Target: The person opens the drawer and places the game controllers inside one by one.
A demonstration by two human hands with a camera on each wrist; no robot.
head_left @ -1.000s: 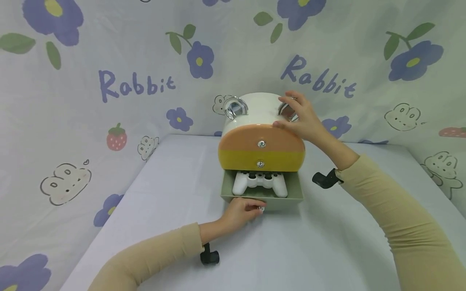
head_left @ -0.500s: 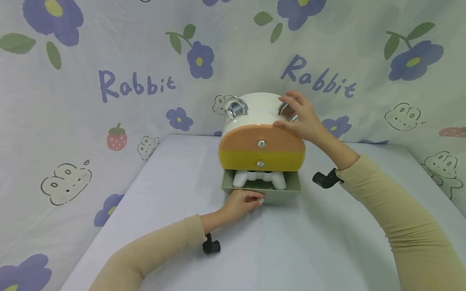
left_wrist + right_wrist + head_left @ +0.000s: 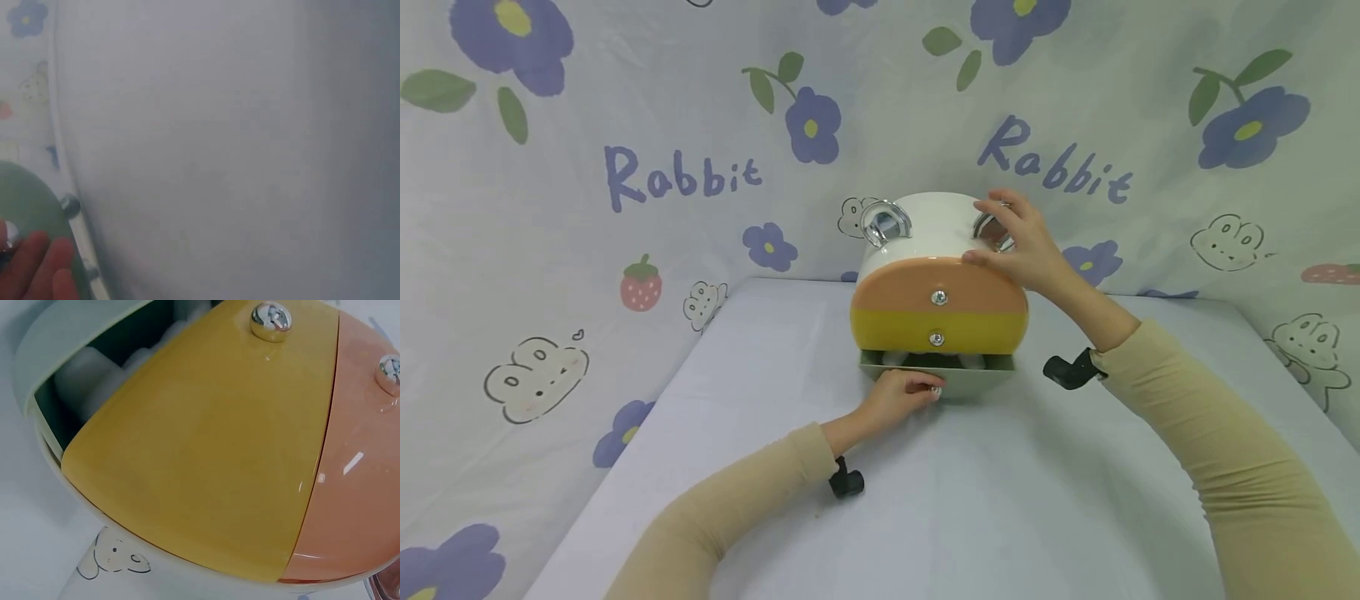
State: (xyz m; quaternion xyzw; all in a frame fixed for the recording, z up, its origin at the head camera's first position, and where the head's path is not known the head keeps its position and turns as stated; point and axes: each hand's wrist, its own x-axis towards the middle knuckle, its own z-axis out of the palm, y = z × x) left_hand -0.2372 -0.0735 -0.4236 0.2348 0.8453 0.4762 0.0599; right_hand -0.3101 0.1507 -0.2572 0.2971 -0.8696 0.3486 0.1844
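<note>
A small rounded cabinet point(image 3: 936, 221) with a white top has orange and yellow drawer fronts point(image 3: 891, 329), both closed. Below them, the green bottom drawer point(image 3: 977, 382) stands partly out. My left hand point(image 3: 891, 398) pinches that drawer's silver knob point(image 3: 936, 391); its fingertips also show at the lower left of the left wrist view. Inside the drawer lies a white game controller point(image 3: 94, 378), mostly hidden under the yellow front. On the cabinet's upper right, my right hand point(image 3: 1030, 250) rests with its thumb on the front edge and fingers over the chrome ornament point(image 3: 991, 231).
The cabinet stands on a white-covered table point(image 3: 775, 350), near a printed cloth backdrop point(image 3: 685, 100). A second chrome ornament point(image 3: 885, 222) sits on its upper left. A black wrist camera point(image 3: 847, 481) hangs beside the left sleeve, another black camera point(image 3: 1070, 370) by the right.
My left hand has pushed the green drawer steadily inward, and the controller has slid with it largely out of sight beneath the yellow front. The right hand has stayed in place.
</note>
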